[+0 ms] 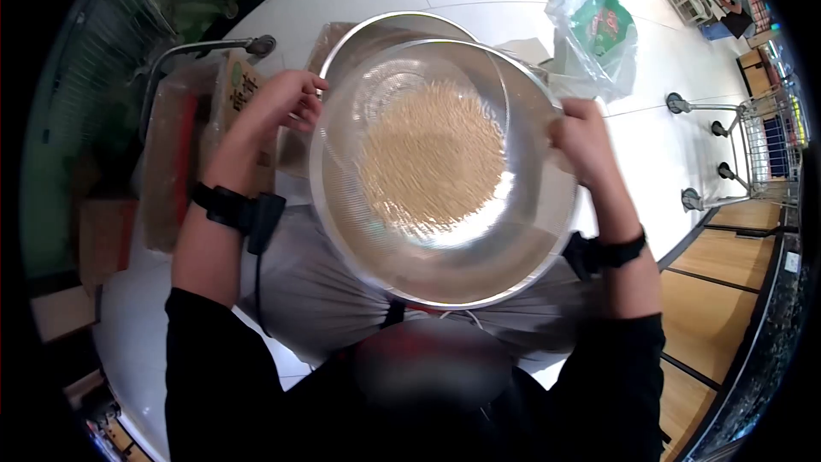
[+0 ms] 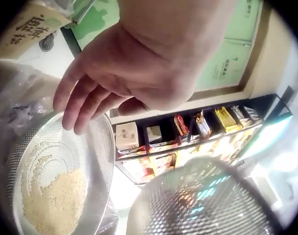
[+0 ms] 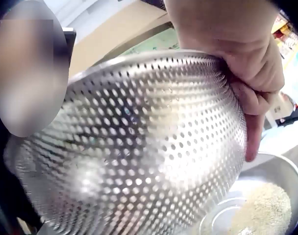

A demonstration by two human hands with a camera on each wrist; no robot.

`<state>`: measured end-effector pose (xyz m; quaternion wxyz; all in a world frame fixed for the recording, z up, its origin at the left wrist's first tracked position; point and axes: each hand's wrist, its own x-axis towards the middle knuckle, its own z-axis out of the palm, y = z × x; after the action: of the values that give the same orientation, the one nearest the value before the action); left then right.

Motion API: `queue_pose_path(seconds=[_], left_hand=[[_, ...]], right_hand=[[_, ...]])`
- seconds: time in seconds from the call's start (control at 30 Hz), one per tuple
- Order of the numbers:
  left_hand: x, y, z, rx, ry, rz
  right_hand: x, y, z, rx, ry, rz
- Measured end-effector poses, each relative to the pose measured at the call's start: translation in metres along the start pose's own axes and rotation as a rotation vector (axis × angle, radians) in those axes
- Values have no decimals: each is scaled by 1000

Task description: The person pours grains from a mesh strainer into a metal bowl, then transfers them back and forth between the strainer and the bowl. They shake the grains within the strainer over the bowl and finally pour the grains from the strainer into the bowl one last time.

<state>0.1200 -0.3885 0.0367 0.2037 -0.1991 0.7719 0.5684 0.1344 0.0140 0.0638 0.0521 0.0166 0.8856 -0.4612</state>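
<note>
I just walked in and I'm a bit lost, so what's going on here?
A person's right grip holds a round, silver, perforated metal colander by its rim. Below it, a second round, silver metal bowl contains a heap of small, pale tan grains. The left grip, its fingers loose, is near the rims; whether it touches either is hard to tell.

Between the left hand [image 1: 288, 103] and the right hand [image 1: 583, 141] there is the colander [image 1: 530, 231], over a second bowl [image 1: 376, 40] in which the grain [image 3: 269, 208] lies. On the left is a carton [image 1: 241, 87]; ahead to the right, a plastic bag [image 1: 596, 41] is on the floor [image 1: 637, 150], and a cart [image 1: 770, 152] is farther right.
</note>
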Motion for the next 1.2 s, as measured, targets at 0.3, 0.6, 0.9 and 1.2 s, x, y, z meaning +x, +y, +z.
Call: queue_pose_path(seconds=[0.3,0.6,0.9,1.2], left_hand=[[-4,7,-3,25,-100,-7],[5,-2,1,45,-82,31],[13,-5,4,20,-65,11],[9,-5,-3,238,-156,172]], right_hand=[[3,3,-17,134,6,127],[-5,-17,-12,246,19,223],[8,-21,-7,-31,40,-14],[7,-18,0,11,-148,56]])
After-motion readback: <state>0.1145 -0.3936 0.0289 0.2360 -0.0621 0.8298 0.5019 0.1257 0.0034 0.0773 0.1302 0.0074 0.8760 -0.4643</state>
